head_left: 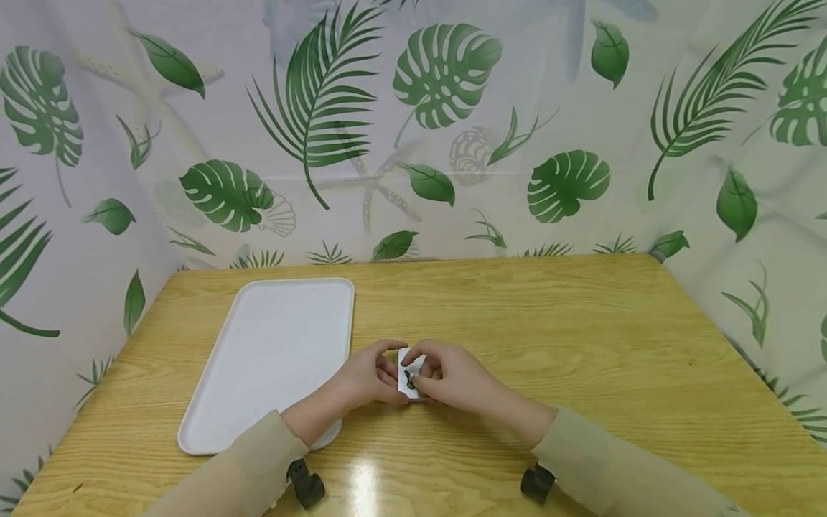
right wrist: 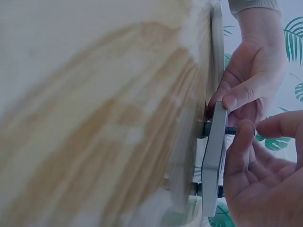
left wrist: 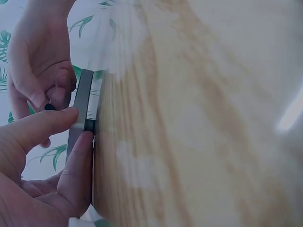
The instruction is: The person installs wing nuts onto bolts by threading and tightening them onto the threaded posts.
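Observation:
A small silver metal plate (head_left: 404, 357) lies flat just above the wooden table, raised on dark bolt heads (right wrist: 203, 130) beneath it. My left hand (head_left: 370, 375) grips the plate's left side, thumb on the near edge and fingers at the far edge. From the plate's top stands a dark threaded bolt (right wrist: 230, 130). The thumb and a finger of my right hand (head_left: 455, 375) pinch at that bolt's upper end; whether a nut sits there is hidden by the fingertips. A second bolt (right wrist: 220, 191) passes through the plate nearer the right wrist camera.
A white tray (head_left: 278, 345) lies on the wooden table (head_left: 549, 323) to the left, partly under my left forearm. A leaf-printed cloth (head_left: 478, 215) hangs behind the table and along both sides. Black wrist cameras (head_left: 309, 488) hang below both sleeves.

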The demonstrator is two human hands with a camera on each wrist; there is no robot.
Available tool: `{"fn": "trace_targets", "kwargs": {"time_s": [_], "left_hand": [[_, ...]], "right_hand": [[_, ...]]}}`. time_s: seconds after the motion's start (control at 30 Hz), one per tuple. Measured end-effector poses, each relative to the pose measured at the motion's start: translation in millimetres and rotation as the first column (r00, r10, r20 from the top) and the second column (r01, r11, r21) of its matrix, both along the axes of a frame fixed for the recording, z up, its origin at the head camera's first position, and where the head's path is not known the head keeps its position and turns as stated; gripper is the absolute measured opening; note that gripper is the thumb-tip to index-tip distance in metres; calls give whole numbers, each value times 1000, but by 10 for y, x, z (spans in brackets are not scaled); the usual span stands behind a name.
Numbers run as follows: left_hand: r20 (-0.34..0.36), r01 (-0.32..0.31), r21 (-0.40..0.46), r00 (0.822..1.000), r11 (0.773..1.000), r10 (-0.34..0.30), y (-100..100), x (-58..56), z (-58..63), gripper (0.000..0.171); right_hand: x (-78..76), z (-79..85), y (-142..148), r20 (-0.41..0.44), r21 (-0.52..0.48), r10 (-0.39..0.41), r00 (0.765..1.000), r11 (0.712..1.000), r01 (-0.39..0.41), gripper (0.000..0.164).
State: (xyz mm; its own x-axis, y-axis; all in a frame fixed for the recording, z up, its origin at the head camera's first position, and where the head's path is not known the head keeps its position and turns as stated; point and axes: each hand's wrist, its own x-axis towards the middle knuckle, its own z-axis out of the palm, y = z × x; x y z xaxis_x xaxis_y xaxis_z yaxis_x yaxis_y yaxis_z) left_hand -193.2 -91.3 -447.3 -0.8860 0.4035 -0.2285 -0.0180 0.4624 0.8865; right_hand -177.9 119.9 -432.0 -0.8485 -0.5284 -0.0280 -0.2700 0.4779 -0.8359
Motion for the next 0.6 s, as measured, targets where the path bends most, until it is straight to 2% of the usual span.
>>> {"fn": "trace_targets", "kwargs": {"time_s": [0.1, 0.23, 0.47, 0.6], "left_hand": [[13, -10, 18, 1000, 1000, 10, -4, -6, -1, 89], [22, -11, 21, 1000, 1000, 11, -2, -10, -1, 90], [15, -14, 13, 1000, 1000, 14, 4, -3, 14, 90], [15, -14, 29, 1000, 999, 14, 5, 0, 18, 90]], "right_hand": [[-20, -21, 18, 4, -25, 44, 999, 999, -44, 27], [-27, -34, 23, 24, -54, 58, 998, 997, -56, 26], [-26, -35, 13, 67, -74, 18, 998, 997, -13, 17], [-23, -30, -1, 29, -12, -15, 999, 1000, 15, 14]]}}
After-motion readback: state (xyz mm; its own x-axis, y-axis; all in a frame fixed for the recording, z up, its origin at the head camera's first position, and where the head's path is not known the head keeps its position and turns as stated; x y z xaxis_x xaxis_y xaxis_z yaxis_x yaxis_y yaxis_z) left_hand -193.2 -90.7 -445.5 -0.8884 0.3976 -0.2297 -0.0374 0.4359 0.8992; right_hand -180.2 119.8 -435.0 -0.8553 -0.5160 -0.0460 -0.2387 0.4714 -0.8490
